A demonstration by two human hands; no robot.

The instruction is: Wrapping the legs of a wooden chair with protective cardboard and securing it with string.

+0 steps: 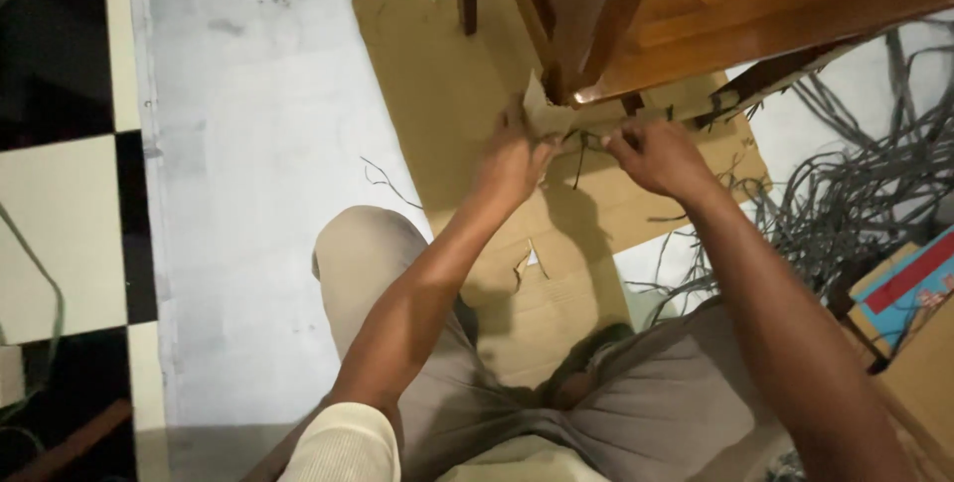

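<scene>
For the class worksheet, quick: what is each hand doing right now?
Left hand: closed on the cardboard piece.
Right hand: closed, pinching a thin dark strip.

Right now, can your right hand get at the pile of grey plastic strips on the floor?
Probably yes: the right hand is at the wooden chair's edge, and the grey strip pile lies just right of it, nothing between.

Left hand (515, 159), right hand (658, 156) extended forward, fingers seemingly pinched.
</scene>
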